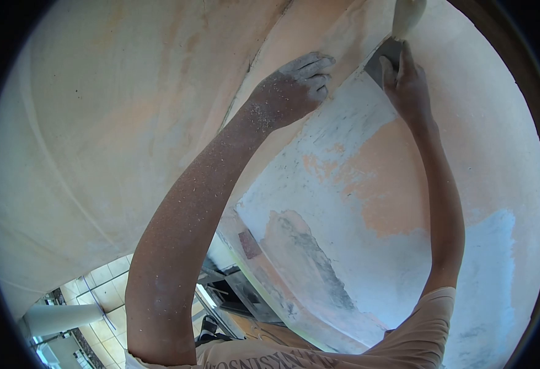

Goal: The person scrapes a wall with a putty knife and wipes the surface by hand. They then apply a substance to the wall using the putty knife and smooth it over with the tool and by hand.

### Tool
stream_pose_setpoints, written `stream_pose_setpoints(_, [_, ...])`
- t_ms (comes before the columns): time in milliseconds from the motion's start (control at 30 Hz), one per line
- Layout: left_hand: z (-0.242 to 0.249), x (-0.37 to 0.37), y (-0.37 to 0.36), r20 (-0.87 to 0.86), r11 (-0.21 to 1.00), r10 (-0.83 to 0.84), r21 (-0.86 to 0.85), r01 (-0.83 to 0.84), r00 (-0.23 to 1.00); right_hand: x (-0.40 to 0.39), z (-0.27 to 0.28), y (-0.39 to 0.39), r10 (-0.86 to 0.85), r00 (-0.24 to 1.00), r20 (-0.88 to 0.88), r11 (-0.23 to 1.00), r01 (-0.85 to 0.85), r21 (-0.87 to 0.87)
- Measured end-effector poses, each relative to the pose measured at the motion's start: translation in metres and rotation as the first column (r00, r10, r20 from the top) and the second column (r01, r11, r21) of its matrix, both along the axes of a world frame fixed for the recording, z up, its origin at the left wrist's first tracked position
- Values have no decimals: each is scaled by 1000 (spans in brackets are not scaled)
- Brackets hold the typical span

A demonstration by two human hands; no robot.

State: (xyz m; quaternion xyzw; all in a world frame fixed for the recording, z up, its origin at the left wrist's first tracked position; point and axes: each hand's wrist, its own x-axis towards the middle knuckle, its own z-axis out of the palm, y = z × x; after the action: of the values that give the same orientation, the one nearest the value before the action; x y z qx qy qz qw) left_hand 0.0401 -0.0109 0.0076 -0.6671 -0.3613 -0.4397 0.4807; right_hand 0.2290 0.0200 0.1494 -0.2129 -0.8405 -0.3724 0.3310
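My right hand (408, 89) grips a flat dark grey scraper (375, 69), thumb on its face and fingers along its far edge. The scraper lies against the curved plastered surface (337, 141), beside a raised seam. Just above it is a pale rounded shape (409, 15) that I cannot identify. My left hand (303, 83), coated in white dust, rests near the same seam to the left of the scraper. Its fingers are curled, and the palm side is hidden. White filler and bare peach patches (399, 184) cover the surface between my arms.
A small dark red piece (249, 245) lies on the lower ledge of the curved surface. Below are a tiled floor (107, 277), a white column (67, 318) and dark metal framing (245, 292). A large smooth curved panel (110, 123) spans the left side.
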Motion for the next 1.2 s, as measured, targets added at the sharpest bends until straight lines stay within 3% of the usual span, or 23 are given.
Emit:
stream_pose_setpoints(100, [-3,1,1,19,1000,-15,-3,15,1000,-1,6,0,50,980,-195,990,-74,-120])
stream_pose_setpoints(133, [-1,1,2,28,1000,-21,6,20,999,0,-3,3,87,995,-42,996,-87,10])
stream_pose_setpoints(233, [-1,-1,0,-31,1000,22,-11,-23,999,1,6,3,-5,994,-112,997,-4,-76])
stream_pose_setpoints(267, [-2,-1,1,-28,1000,21,-11,-21,999,-3,10,-5,-9,976,-218,988,-24,-150])
stream_pose_setpoints(367, [1,0,4,-12,1000,20,6,-20,1000,1,-11,1,61,997,39,997,-63,50])
stream_pose_setpoints(500, [-3,0,4,11,999,21,24,-21,1000,-1,0,-3,49,973,-223,993,-71,-92])
stream_pose_setpoints(600, [0,1,4,13,999,-10,32,10,1000,2,-11,4,32,999,-18,998,-33,-58])
stream_pose_setpoints(700, [0,1,-1,28,999,-40,22,39,999,2,-7,3,96,971,-217,987,-121,-102])
stream_pose_setpoints(800, [0,-1,3,4,1000,-4,17,4,1000,0,0,3,22,995,-98,999,-25,-29])
stream_pose_setpoints(900, [-1,2,-1,9,1000,-14,4,14,1000,2,-1,8,18,989,-149,998,-28,-65])
stream_pose_setpoints(933, [0,0,-1,11,1000,-22,4,22,1000,1,-1,4,37,999,-26,997,-35,73])
stream_pose_setpoints(1033, [-1,0,2,8,1000,-8,4,8,1000,-6,13,-8,-38,972,-233,984,-4,-177])
stream_pose_setpoints(1133, [-1,0,2,7,1000,-13,26,13,1000,-2,-5,3,57,998,14,998,-57,8])
stream_pose_setpoints(1200, [-1,0,4,32,999,-38,26,37,999,-5,1,-2,20,981,-194,994,-41,-106])
